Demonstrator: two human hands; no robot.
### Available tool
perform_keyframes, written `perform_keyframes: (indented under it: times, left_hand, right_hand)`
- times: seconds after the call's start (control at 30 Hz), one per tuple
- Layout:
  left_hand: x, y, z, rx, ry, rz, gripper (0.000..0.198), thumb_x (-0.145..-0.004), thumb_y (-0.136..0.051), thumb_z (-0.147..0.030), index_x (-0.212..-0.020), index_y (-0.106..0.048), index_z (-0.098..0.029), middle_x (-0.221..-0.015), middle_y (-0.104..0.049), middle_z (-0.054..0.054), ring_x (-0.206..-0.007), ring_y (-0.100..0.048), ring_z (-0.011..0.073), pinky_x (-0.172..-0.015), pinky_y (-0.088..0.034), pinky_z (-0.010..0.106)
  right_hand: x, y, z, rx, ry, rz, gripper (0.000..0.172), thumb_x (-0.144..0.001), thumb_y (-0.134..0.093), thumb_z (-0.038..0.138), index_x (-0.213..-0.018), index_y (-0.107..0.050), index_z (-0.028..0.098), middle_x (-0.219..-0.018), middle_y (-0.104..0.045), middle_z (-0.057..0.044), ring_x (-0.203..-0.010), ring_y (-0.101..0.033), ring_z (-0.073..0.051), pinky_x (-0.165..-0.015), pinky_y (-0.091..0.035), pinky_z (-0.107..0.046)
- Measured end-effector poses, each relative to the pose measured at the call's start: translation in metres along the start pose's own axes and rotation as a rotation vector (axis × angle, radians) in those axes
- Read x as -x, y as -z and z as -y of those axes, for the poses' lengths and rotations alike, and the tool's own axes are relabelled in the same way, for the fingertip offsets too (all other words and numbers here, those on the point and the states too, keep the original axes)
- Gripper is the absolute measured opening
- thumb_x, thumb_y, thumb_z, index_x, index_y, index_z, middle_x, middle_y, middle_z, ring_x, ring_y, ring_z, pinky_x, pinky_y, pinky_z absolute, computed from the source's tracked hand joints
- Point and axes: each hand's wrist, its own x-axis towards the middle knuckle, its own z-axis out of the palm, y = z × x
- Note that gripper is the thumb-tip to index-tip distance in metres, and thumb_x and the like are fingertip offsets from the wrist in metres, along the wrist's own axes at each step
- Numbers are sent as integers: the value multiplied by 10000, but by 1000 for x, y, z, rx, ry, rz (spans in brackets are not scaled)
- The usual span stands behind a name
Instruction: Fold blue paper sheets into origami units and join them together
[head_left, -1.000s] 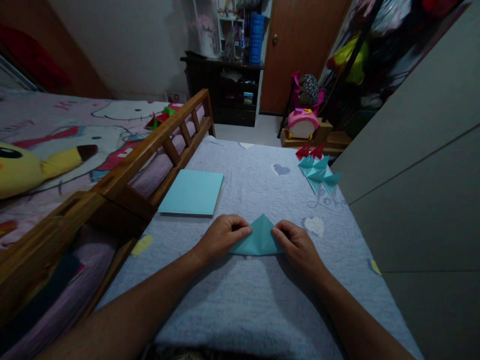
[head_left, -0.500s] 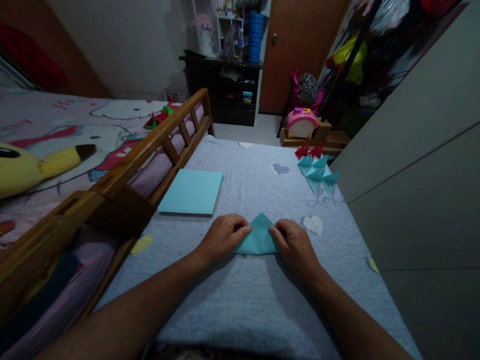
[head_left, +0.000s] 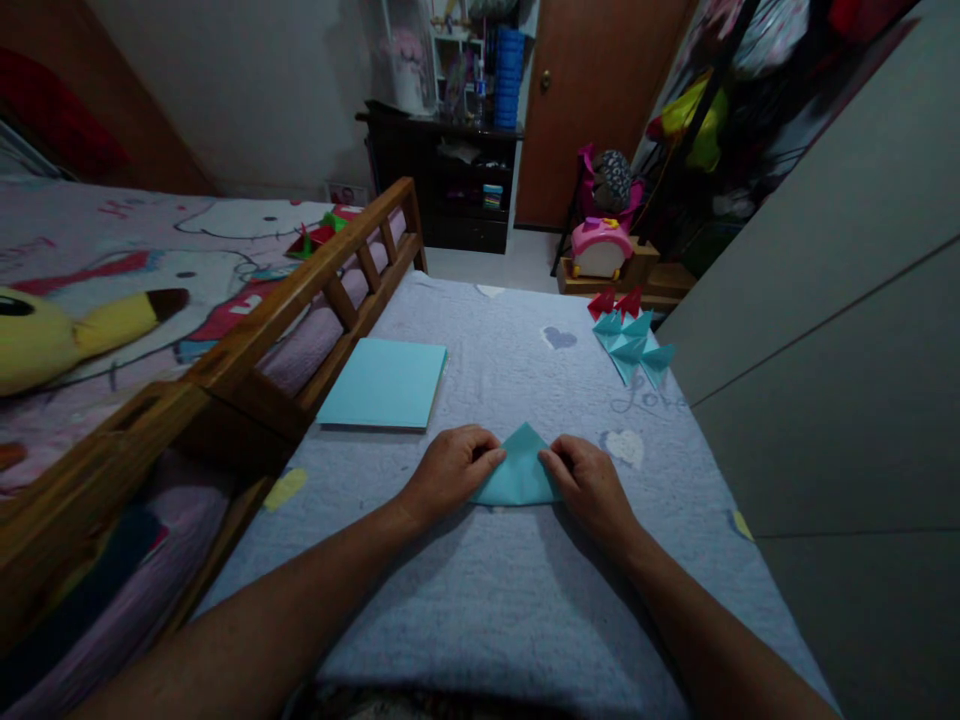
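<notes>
Head view, left hand: the left hand (head_left: 454, 465) pinches the left slanting side of the folded teal paper, thumb on top and the other fingers curled in.
Right hand: the right hand (head_left: 592, 480) grips the opposite side in the same manner, its thumb pressing near the right slanting edge.
Folded teal paper: the folded teal paper (head_left: 521, 475) is between the two hands, its peak pointing away from the person and its long edge toward them; both lower corners are hidden by the hands.
Pale blue cloth: the pale blue cloth (head_left: 480, 600) spreads beneath hands and paper, printed with hearts and lettering.
Teal sheets: a neat stack of square teal sheets (head_left: 382, 385) lies flat beyond the left hand, just beside the rail and apart from the fingers.
Teal folded pieces: a cluster of pointed teal folded pieces (head_left: 634, 345) sits near the far right edge of the cloth, well apart from the right hand.
Red folded pieces: red folded pieces (head_left: 615, 302) stand just behind the teal cluster.
Wooden rail: the wooden rail (head_left: 247, 335) runs along the left side of the cloth.
Beyond the rail: a yellow plush toy (head_left: 37, 345) lies on a pink cartoon-print cover (head_left: 142, 225).
Far end: a dark cabinet (head_left: 442, 215) stands beside a brown door (head_left: 607, 80), with a pink toy case (head_left: 601, 247) in front of the door.
</notes>
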Motion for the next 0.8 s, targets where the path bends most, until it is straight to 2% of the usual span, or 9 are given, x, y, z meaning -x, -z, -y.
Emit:
perform_keyframes:
  times: [0.13,0.27,0.4,0.57,0.8]
  left_hand:
    - [2,-2,-1,15,14,-18,190,-860,-592,-296,-744,-682,-175,-721,-648,25,-705,-583,173,-659,-395,275]
    - [3,-4,0,156,31,-48,166,-861,-607,-321,-826,-681,-176,-708,-619,-2,-660,-553,150,-634,-399,252]
    - [3,-4,-1,280,86,-59,214,-853,-620,-368,-797,-660,-165,-679,-583,-11,-630,-520,138,-596,-392,240]
    - [1,-4,0,364,127,-52,231,-839,-633,-381,-786,-651,-157,-661,-562,-17,-613,-498,129,-575,-378,235]
    - [1,-3,4,345,121,-54,238,-851,-618,-382,-790,-658,-155,-666,-569,-16,-621,-507,132,-578,-377,238]
  right_hand:
    - [0,4,2,5,-2,8,285,-921,-526,339,-668,-546,210,-655,-580,-16,-636,-521,-169,-613,-352,-286]
    - [-2,13,8,29,17,8,287,-917,-518,339,-660,-539,214,-641,-572,-17,-618,-512,-167,-604,-338,-289]
    - [-7,20,13,29,25,40,308,-915,-503,353,-639,-514,219,-613,-545,-9,-599,-498,-163,-593,-321,-288]
    - [-12,18,14,5,8,63,318,-911,-491,369,-630,-500,221,-598,-521,-2,-592,-493,-161,-591,-319,-286]
    - [-14,12,11,-31,9,54,316,-917,-481,377,-649,-519,214,-616,-531,-7,-599,-496,-162,-596,-321,-287]
